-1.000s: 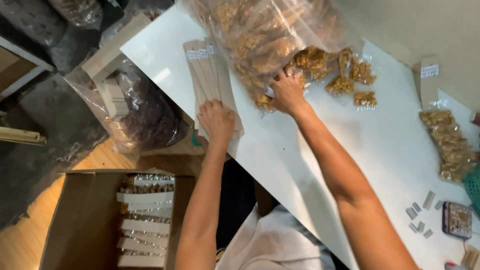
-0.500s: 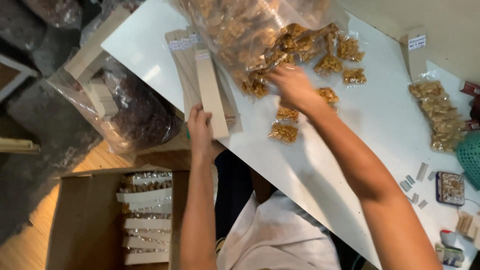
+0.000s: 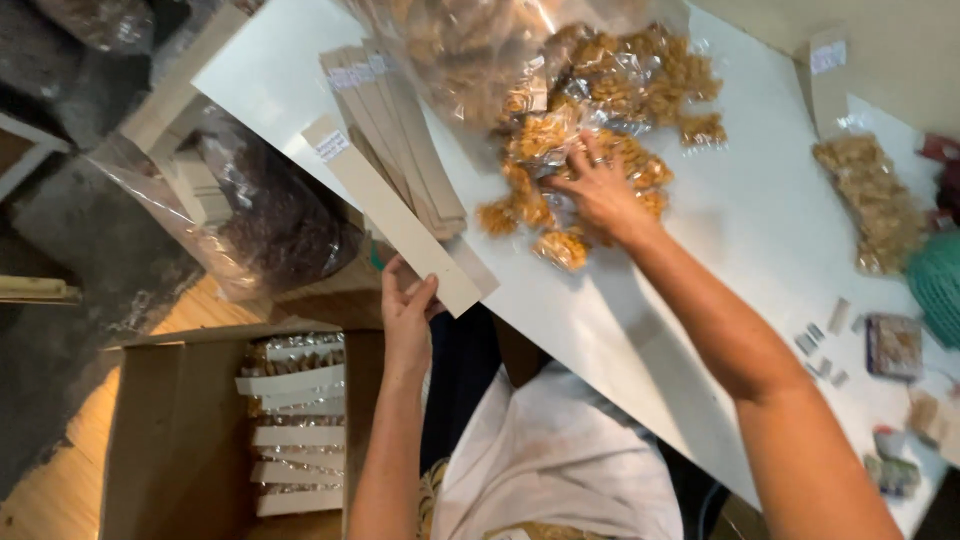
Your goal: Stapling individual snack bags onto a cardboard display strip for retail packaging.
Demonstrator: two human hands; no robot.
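My left hand (image 3: 408, 308) grips the near end of one long tan cardboard strip (image 3: 385, 209), lifted off a stack of like strips (image 3: 395, 120) at the white table's (image 3: 740, 230) near-left edge. My right hand (image 3: 598, 188) lies palm down, fingers spread, on a heap of small clear packets of golden-brown snacks (image 3: 560, 160); a ring shows on one finger. A large clear bag of the same snacks (image 3: 470, 50) lies just beyond the heap.
An open cardboard box (image 3: 180, 430) on the floor holds packed snack bags with card headers (image 3: 295, 430). A clear sack of dark contents (image 3: 255, 205) leans by the table. A long snack pack (image 3: 880, 205), a teal object (image 3: 940, 280) and small metal bits (image 3: 820, 345) sit at right.
My left hand pulled one strip off the stack toward the table edge. My right hand dragged snack packets nearer, settling on the heap.
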